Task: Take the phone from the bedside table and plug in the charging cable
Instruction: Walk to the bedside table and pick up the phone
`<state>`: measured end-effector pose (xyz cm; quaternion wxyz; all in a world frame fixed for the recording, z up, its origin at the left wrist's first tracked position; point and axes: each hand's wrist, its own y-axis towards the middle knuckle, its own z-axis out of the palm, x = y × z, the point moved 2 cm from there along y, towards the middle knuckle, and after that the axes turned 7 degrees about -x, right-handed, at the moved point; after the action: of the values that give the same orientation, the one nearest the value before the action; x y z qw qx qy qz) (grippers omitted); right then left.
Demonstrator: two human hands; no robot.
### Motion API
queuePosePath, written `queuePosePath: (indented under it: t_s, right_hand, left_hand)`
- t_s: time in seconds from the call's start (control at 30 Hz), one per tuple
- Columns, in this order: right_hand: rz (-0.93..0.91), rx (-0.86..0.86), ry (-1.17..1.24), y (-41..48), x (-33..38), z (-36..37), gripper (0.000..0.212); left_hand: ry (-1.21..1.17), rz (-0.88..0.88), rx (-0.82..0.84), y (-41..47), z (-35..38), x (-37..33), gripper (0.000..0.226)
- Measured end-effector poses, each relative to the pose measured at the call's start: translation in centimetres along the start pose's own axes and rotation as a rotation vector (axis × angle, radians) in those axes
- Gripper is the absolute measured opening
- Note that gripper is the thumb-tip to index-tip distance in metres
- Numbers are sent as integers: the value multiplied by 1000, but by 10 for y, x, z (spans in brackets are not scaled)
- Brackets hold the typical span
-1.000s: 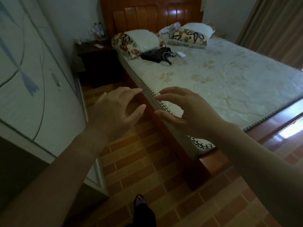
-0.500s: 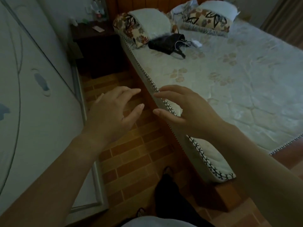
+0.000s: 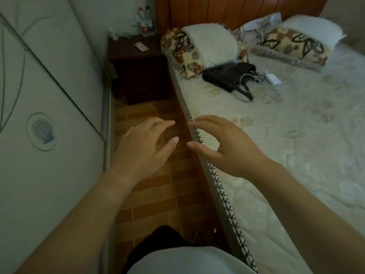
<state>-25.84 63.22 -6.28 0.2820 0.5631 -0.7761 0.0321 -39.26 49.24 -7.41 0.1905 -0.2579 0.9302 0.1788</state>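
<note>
A pinkish phone [image 3: 141, 46] lies flat on the dark wooden bedside table [image 3: 126, 54] at the far end of the aisle. On the bed, a white charger block [image 3: 273, 78] with a thin white cable [image 3: 249, 76] lies beside a black handbag [image 3: 229, 75]. My left hand [image 3: 142, 147] hovers over the brick floor with its fingers spread and nothing in it. Over the mattress edge, my right hand [image 3: 223, 149] is likewise open and empty. Both hands are well short of the table.
A white wardrobe door [image 3: 47, 99] lines the left side of the narrow brick-floor aisle [image 3: 154, 196]. The bed [image 3: 296, 147] fills the right, with pillows [image 3: 213, 44] at the headboard. Bottles [image 3: 145, 22] stand at the table's back.
The view has moved forward along the aisle, so the bedside table and the handbag appear nearer. Both hands keep the same open pose out in front.
</note>
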Motion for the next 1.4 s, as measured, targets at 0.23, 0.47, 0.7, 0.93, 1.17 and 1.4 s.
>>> queuePosePath:
  t_s: [0.23,0.47,0.7,0.93,1.17,1.4]
  right_hand:
    - [-45,119,38,124,-44,36,55]
    - [-87,160,29,284,-77,84,53]
    - [-95,163,75,433,-98,119,53]
    - [-56,150,112,561,-142,150,52]
    - [-89,129,143,728,-197,179,51]
    - [-104,181,170,868,-244,210,51]
  left_hand:
    - [16,-160,-17,85,5,70,51]
    - [-3,-183,-69,222,7,166,55]
    - [-10,-183,-44,349,-6,253,58]
    - [-12,-188,-19,465,-8,329,51]
    - [17,-202,-61,612,4,406,47]
    - [60,-259,-68,734,11,471,47]
